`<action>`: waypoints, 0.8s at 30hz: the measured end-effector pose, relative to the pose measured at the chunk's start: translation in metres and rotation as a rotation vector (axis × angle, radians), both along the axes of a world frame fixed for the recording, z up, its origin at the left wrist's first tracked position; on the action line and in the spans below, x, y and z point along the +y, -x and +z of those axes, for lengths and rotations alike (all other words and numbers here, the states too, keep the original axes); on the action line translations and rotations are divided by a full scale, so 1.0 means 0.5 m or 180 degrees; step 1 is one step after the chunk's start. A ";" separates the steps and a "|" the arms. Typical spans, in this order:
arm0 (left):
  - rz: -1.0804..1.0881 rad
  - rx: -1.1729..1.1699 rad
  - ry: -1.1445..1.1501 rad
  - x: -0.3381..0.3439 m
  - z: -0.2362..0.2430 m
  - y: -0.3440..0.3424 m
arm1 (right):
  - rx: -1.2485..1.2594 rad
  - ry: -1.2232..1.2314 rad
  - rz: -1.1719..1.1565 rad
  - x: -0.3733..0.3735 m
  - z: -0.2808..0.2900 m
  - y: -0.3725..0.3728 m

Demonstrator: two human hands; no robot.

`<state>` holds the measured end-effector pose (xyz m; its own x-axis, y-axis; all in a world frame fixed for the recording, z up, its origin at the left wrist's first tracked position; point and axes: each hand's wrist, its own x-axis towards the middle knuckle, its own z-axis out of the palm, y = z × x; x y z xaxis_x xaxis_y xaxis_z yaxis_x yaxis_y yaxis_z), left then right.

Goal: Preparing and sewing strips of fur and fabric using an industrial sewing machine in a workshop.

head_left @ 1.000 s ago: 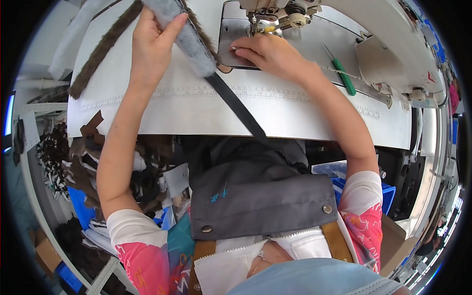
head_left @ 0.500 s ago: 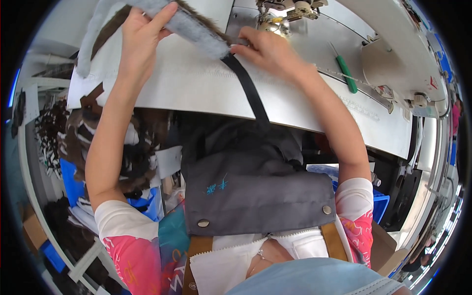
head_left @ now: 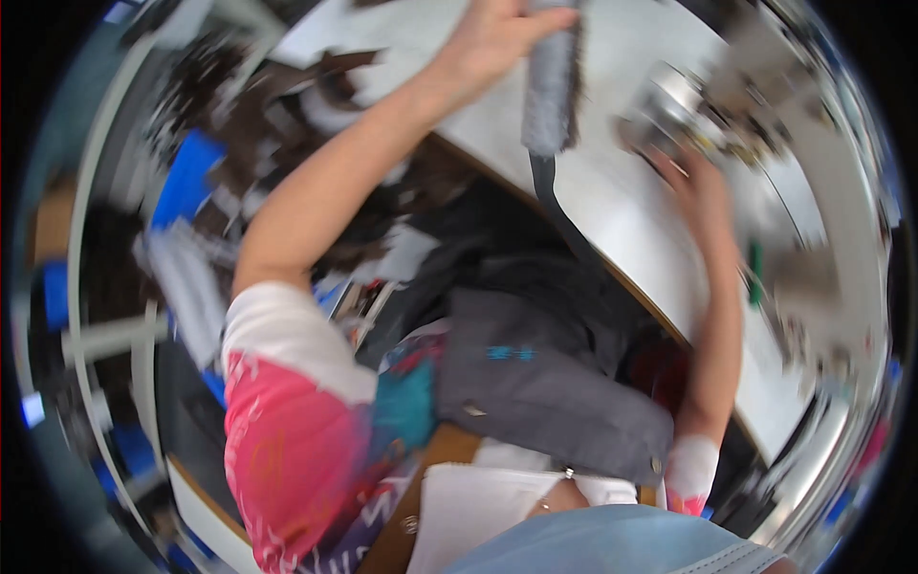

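Note:
My left hand (head_left: 497, 38) is closed round a long piece of grey fur (head_left: 550, 105) with a brown furry side, holding it upright at the top of the view. From its lower end a black strap (head_left: 545, 182) runs down over the table edge towards my lap. My right hand (head_left: 698, 196) is apart from the fur piece, over the table beside the sewing machine's metal needle area (head_left: 674, 96). Motion smears its fingers, and a small brownish patch shows at their tips; whether they grip it I cannot tell.
The white sewing table (head_left: 622, 220) slants across the view. A green-handled tool (head_left: 755, 273) lies by the machine on the right. Brown fur scraps (head_left: 258, 143) and a blue bin (head_left: 189, 177) are at the left. My grey apron (head_left: 545, 368) covers my lap.
The view has turned, with much blur. My right hand has come off the fur piece and moved away towards the machine. My left hand still holds the fur, now upright.

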<state>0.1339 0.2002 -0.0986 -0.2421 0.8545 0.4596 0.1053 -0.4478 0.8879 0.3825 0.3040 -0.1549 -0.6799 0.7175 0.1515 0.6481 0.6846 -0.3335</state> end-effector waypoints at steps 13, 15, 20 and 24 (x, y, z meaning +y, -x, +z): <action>0.4666 0.1097 0.2104 -0.935 -0.140 0.330 | -0.0913 -0.0987 -0.1671 -0.060 -0.019 -0.582; 0.4411 0.0493 0.3594 -0.983 -0.214 0.335 | -0.1030 -0.0895 -0.2083 -0.049 -0.044 -0.616; 0.4166 0.1909 0.4004 -0.967 -0.189 0.327 | -0.1267 -0.1475 -0.2072 -0.054 -0.048 -0.638; 0.4143 0.1657 0.1690 -0.744 -0.046 0.314 | 0.0495 -0.2007 -0.1707 -0.106 -0.022 -0.611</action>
